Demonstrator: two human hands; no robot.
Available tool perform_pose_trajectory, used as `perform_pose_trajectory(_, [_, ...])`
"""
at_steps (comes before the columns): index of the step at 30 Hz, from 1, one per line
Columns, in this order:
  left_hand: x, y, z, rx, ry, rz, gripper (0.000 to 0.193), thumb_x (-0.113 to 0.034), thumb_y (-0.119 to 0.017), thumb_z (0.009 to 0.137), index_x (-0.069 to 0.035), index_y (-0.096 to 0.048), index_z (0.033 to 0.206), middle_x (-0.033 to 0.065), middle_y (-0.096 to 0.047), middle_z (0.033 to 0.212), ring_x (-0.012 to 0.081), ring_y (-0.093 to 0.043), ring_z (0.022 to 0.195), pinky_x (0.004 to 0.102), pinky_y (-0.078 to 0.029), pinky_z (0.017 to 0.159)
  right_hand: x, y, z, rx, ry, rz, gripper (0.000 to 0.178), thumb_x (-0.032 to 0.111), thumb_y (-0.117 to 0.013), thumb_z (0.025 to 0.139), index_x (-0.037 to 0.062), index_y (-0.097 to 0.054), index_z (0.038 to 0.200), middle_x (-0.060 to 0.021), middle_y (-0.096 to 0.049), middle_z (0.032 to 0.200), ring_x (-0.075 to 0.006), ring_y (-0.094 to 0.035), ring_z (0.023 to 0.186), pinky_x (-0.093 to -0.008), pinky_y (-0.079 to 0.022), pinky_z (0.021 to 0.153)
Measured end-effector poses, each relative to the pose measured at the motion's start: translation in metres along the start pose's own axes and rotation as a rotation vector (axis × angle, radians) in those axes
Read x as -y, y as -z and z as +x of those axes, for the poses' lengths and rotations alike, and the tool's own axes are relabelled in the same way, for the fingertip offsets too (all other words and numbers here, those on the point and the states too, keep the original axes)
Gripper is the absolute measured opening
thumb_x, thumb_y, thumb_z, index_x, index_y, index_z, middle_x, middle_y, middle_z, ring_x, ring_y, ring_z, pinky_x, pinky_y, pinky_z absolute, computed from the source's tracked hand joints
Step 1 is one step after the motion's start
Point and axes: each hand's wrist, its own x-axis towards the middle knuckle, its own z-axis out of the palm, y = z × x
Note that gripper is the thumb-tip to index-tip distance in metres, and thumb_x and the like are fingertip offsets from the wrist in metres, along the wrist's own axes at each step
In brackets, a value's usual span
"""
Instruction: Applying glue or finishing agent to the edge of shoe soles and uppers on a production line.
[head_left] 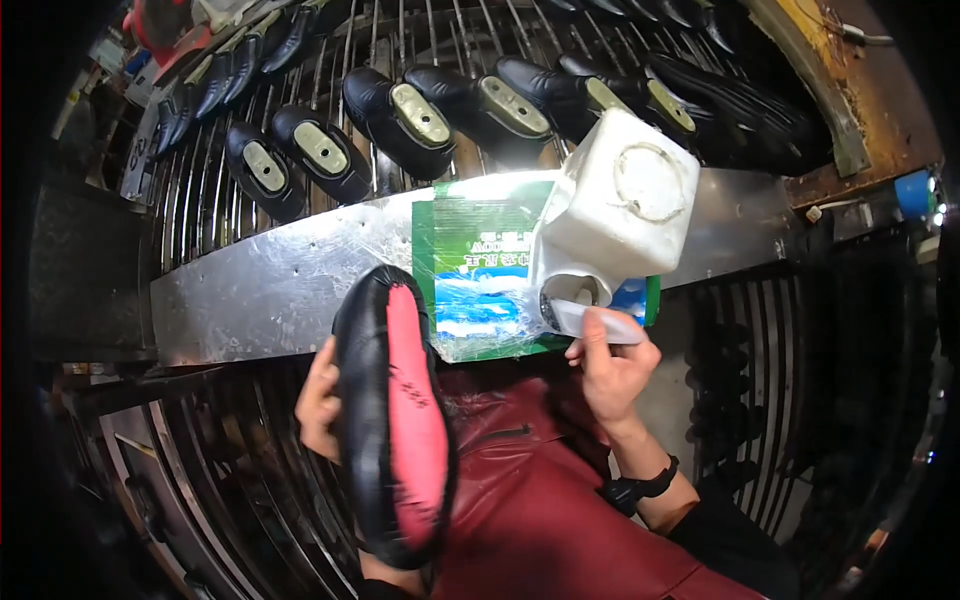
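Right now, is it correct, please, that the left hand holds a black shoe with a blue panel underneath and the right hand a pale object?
Not quite: the panel is pink, as the head view shows. The left hand does hold the black shoe, the right hand a pale object.

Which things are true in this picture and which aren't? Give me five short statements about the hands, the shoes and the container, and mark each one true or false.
1. The left hand holds a black shoe whose pink panel faces the camera. True.
2. The right hand is empty. False: it grips a pale flat piece at the mouth of the white container.
3. Other black shoes lie beyond the metal ledge. True.
4. The apron is bright yellow. False: it is dark red.
5. The dark band is on the right wrist. True.
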Motion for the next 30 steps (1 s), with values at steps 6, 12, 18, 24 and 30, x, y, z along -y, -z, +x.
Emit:
perform_pose_trajectory(6, [0.066,0.046,-0.034,0.38,-0.47,0.441,0.027,-0.004,-0.062,0.102,-0.009,-0.053,0.127,0.0226,-0.068,0.135,0.0441,-0.068,0.125,0.0525,-0.056,0.103,0.03,-0.013,0.002,0.127,-0.547,0.536,0.021,0.018,-0.067,0.107,-0.0033,-0.067,0.107,-0.0162,-0.074,0.087,-0.0213,-0.069,0.062,-0.0339,-0.056,0.052])
perform_pose_trajectory(12, [0.075,0.043,-0.039,0.362,-0.488,0.404,0.028,-0.005,-0.064,0.101,-0.008,-0.055,0.127,0.0209,-0.068,0.135,0.0443,-0.065,0.127,0.0533,-0.058,0.098,0.016,-0.06,-0.006,0.649,-0.46,0.371,0.01,0.001,-0.072,0.1,-0.0071,-0.071,0.106,-0.0148,-0.074,0.089,-0.0163,-0.071,0.066,-0.0289,-0.057,0.055])
perform_pose_trajectory(18, [0.073,0.047,-0.037,0.372,-0.496,0.396,0.025,-0.006,-0.065,0.101,-0.008,-0.056,0.125,0.0209,-0.069,0.135,0.0449,-0.065,0.127,0.0543,-0.057,0.098,0.009,-0.113,0.024,0.57,-0.169,0.113,0.014,0.007,-0.077,0.099,-0.0058,-0.074,0.098,-0.0086,-0.075,0.081,-0.0119,-0.069,0.061,-0.0256,-0.054,0.053])
perform_pose_trajectory(24, [0.07,0.046,-0.034,0.352,-0.483,0.379,0.028,-0.004,-0.068,0.099,-0.008,-0.057,0.125,0.0203,-0.071,0.133,0.044,-0.066,0.127,0.0532,-0.056,0.1,-0.007,-0.146,0.061,0.56,-0.269,0.034,0.02,0.012,-0.078,0.099,-0.0063,-0.072,0.098,-0.0099,-0.074,0.08,-0.0148,-0.067,0.058,-0.0285,-0.053,0.052])
perform_pose_trajectory(30, [0.069,0.04,-0.031,0.295,-0.502,0.401,0.024,-0.006,-0.066,0.101,-0.007,-0.06,0.123,0.0199,-0.074,0.13,0.0419,-0.069,0.124,0.0496,-0.055,0.1,0.006,-0.081,0.01,0.666,-0.312,0.205,0.015,0.01,-0.076,0.1,-0.0044,-0.073,0.097,-0.009,-0.073,0.08,-0.0128,-0.068,0.061,-0.0273,-0.054,0.053])
